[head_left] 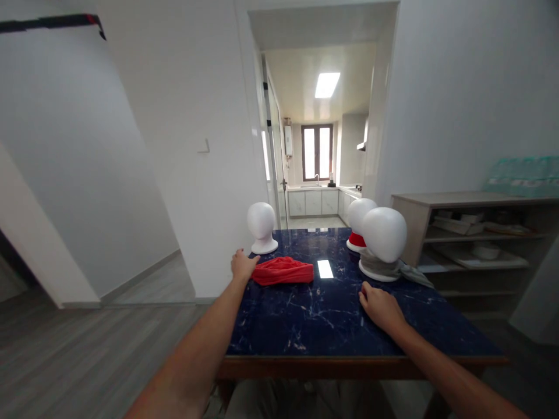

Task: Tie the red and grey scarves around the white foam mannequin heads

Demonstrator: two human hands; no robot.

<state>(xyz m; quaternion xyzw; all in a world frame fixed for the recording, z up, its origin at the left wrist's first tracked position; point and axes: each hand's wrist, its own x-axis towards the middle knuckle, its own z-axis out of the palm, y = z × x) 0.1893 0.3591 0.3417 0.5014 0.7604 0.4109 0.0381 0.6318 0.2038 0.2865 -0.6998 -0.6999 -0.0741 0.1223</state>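
At centre frame, on the dark bench (305, 326), the left hand (243, 265) touches the folded red cloth's (283, 271) left end, not yet gripping; the right hand (381, 305) rests loosely curled, empty. Next likely calls for closing fingers on the cloth.

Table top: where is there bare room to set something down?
Bare marble table runs along the near edge, between left hand and right hand, below the red cloth. Crowded at far right: two mannequin heads; a third stands far left.
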